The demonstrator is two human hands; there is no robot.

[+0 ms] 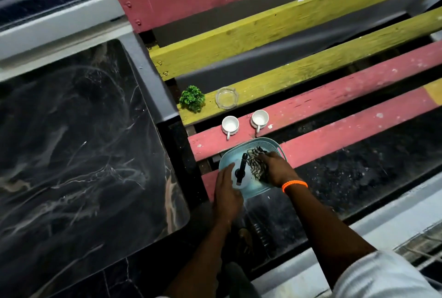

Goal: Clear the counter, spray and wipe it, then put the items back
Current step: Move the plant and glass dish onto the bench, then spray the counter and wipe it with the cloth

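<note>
Beyond the fingers (263, 157), the slatted desk (358, 96) runs off in red and yellow painted planks, worn and chipped. Dark speckled floor (346, 173) shows through the gaps, right of the fingers. A pale grey ledge (406, 214) lies nearer, lower right.

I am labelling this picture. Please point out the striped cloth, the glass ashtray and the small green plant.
striped cloth (255, 163), head view, on its middle folds.
glass ashtray (226, 98), head view, on its clear centre.
small green plant (192, 98), head view, on its leaves.
</note>
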